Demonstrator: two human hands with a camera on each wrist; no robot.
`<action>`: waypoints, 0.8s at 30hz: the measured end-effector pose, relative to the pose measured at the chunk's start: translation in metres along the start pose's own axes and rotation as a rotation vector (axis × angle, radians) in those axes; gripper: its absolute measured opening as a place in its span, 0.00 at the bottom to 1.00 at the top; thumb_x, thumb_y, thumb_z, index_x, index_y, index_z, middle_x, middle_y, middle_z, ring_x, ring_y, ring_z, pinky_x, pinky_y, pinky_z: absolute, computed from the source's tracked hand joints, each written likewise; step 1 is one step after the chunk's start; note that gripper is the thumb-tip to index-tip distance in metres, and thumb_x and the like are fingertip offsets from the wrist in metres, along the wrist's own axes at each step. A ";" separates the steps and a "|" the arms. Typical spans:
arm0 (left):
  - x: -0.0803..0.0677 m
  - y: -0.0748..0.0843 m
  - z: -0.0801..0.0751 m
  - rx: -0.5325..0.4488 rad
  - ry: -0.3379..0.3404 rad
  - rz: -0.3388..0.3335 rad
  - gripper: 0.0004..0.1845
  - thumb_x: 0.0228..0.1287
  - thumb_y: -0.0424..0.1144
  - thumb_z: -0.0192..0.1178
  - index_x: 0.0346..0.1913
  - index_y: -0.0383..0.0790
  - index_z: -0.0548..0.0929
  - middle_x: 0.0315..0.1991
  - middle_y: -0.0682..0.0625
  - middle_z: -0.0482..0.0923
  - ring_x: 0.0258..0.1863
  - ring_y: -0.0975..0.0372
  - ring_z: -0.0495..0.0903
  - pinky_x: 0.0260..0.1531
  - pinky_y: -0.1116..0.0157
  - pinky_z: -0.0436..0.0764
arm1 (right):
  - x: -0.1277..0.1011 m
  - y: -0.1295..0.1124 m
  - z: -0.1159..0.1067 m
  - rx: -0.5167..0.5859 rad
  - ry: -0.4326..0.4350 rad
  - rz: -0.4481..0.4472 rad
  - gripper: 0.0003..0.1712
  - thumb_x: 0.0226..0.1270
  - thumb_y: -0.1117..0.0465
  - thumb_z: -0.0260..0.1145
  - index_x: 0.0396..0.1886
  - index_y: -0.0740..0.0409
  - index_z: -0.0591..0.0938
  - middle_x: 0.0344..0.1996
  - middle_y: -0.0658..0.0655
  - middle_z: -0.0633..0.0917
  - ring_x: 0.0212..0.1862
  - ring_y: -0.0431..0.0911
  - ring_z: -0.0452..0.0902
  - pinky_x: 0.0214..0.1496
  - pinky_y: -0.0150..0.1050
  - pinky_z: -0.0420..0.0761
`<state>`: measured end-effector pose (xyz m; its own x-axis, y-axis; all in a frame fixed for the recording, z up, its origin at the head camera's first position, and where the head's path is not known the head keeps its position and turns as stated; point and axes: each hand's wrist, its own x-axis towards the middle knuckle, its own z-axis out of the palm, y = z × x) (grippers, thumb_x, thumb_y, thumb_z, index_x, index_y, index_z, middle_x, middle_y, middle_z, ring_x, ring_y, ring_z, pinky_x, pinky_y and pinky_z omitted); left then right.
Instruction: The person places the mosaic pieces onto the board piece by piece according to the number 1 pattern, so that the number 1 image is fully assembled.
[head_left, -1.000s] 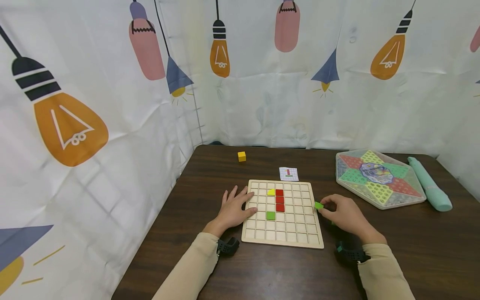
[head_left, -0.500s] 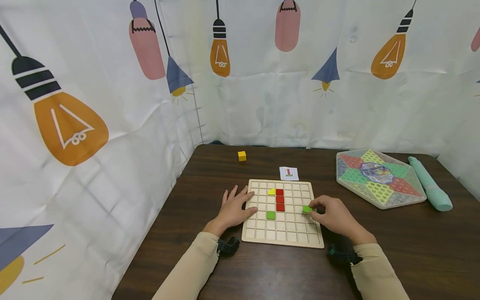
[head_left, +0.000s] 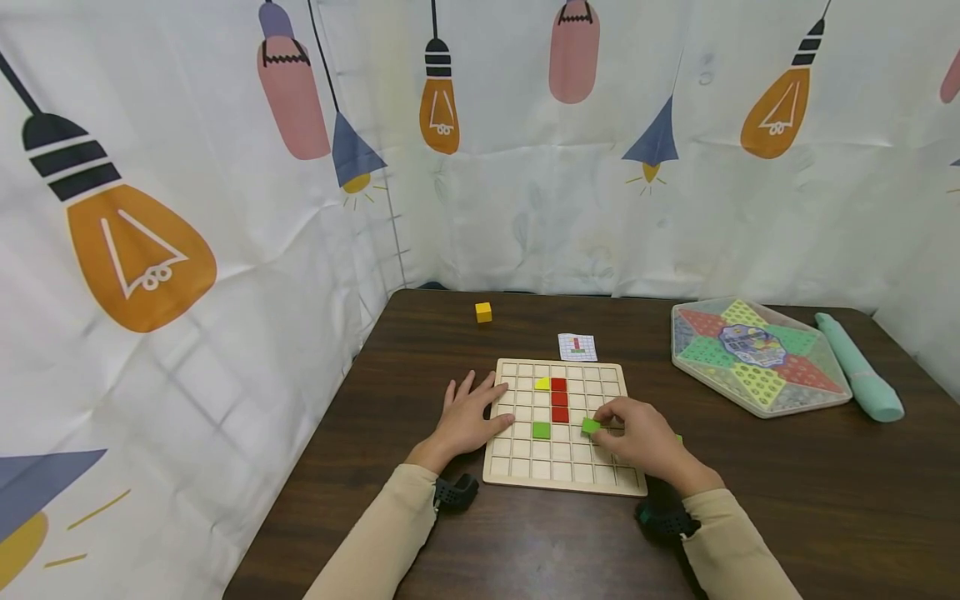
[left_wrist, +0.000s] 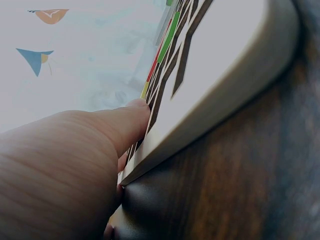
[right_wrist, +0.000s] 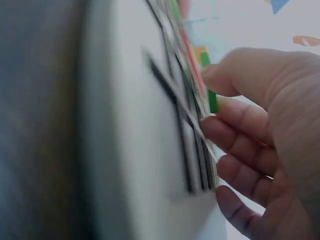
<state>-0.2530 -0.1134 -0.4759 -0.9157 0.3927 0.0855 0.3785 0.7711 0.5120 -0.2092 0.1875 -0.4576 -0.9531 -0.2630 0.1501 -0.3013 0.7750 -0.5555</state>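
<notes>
One dark wooden table | lamp-print curtain walls around

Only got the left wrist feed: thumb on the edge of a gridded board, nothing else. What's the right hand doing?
Observer: In the head view the right hand pinches a green square tile over the wooden grid board, right of the red column.
Operator: What's already on the board?
Observer: Three red tiles stacked in a column, a yellow triangle left of the top one, and another green tile below and left of the column.
Operator: Left hand holding anything?
Observer: No. The left hand lies flat, fingers spread, on the board's left edge.
</notes>
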 end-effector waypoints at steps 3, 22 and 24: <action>0.000 0.001 0.000 -0.002 0.000 -0.002 0.32 0.68 0.56 0.58 0.72 0.49 0.70 0.76 0.47 0.55 0.77 0.45 0.43 0.70 0.40 0.33 | 0.001 -0.003 0.005 0.002 0.017 -0.017 0.10 0.60 0.57 0.72 0.41 0.51 0.86 0.39 0.47 0.83 0.42 0.44 0.78 0.46 0.47 0.80; 0.000 0.000 -0.001 -0.002 -0.007 -0.005 0.32 0.68 0.56 0.58 0.72 0.49 0.70 0.76 0.47 0.55 0.77 0.45 0.43 0.70 0.40 0.34 | 0.002 -0.014 0.021 -0.022 0.071 -0.089 0.11 0.58 0.54 0.75 0.40 0.48 0.87 0.38 0.44 0.81 0.40 0.39 0.76 0.45 0.42 0.79; 0.000 0.000 0.000 -0.001 -0.008 -0.007 0.32 0.68 0.56 0.58 0.72 0.49 0.69 0.76 0.47 0.55 0.77 0.45 0.43 0.70 0.40 0.34 | 0.002 -0.014 0.022 -0.030 0.073 -0.089 0.11 0.58 0.54 0.75 0.40 0.47 0.87 0.37 0.44 0.81 0.38 0.39 0.75 0.43 0.41 0.78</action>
<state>-0.2533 -0.1133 -0.4754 -0.9173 0.3911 0.0751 0.3718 0.7733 0.5136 -0.2066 0.1632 -0.4679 -0.9219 -0.2894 0.2575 -0.3843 0.7676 -0.5130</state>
